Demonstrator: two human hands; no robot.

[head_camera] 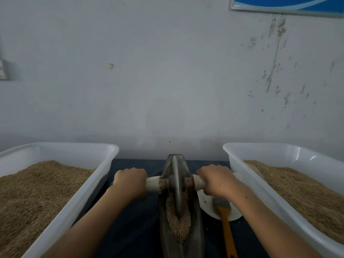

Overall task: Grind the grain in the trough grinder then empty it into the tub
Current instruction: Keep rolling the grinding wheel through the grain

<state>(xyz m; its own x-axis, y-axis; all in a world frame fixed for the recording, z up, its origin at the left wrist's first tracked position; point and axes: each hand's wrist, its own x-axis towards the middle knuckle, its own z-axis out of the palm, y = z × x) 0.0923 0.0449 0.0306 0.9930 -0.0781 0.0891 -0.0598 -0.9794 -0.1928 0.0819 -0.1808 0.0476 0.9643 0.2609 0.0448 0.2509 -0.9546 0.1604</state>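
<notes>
A dark metal trough grinder point(195, 239) lies lengthwise in the middle of the table. Brown grain point(178, 228) fills its near part. A metal grinding wheel point(177, 185) stands upright in the trough toward its far end, on a pale axle handle point(153, 184) that sticks out both sides. My left hand point(130, 180) grips the left end of the handle. My right hand point(216, 180) grips the right end. A white tub point(104, 164) of grain stands at the left, and a second white tub point(234, 161) of grain at the right.
A brush with an orange handle point(228, 231) lies on a white plate point(206, 205) right of the trough, under my right forearm. A dark blue cloth point(137, 226) covers the table. A pale wall rises close behind.
</notes>
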